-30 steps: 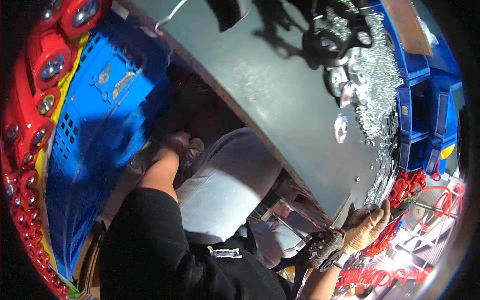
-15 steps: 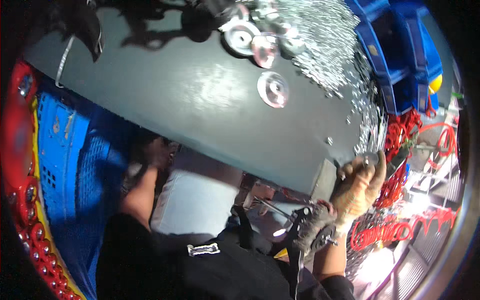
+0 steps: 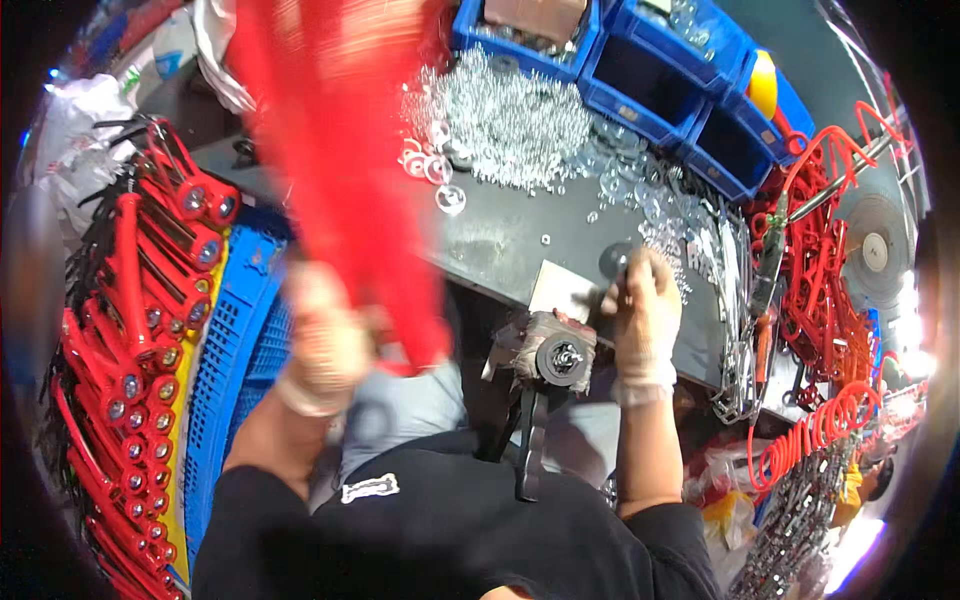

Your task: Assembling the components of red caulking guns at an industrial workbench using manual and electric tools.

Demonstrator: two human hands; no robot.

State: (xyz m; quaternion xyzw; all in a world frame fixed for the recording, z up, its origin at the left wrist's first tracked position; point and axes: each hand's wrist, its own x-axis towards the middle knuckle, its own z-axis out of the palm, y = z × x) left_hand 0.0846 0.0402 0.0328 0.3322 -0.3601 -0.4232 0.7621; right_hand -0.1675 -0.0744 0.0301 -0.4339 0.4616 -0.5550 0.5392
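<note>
A long red part [image 3: 345,170], smeared by motion, rises over the table from my left hand [image 3: 325,335]. That hand is closed around its lower end, also blurred. My right hand [image 3: 645,310], in a pale glove, is at the table's near edge with its fingers curled. A dark round disc [image 3: 616,261] shows at its fingertips. Between my hands stands a fixture with a wrapped block and a black round piece [image 3: 562,358] with a bolt at its centre. A black lever [image 3: 530,440] hangs below it. Beside the block lies a pale flat plate [image 3: 562,288].
Small metal hardware [image 3: 520,120] is heaped on the dark table [image 3: 480,240], with loose washers [image 3: 450,200] beside it. Blue bins [image 3: 640,80] line the back. Red parts [image 3: 130,380] are stacked at left by a blue crate [image 3: 225,340]. A red coiled hose [image 3: 815,440] hangs at right.
My left hand has come up from below the table edge and now holds the red part. My right hand has shifted left with the disc. The view has turned.
</note>
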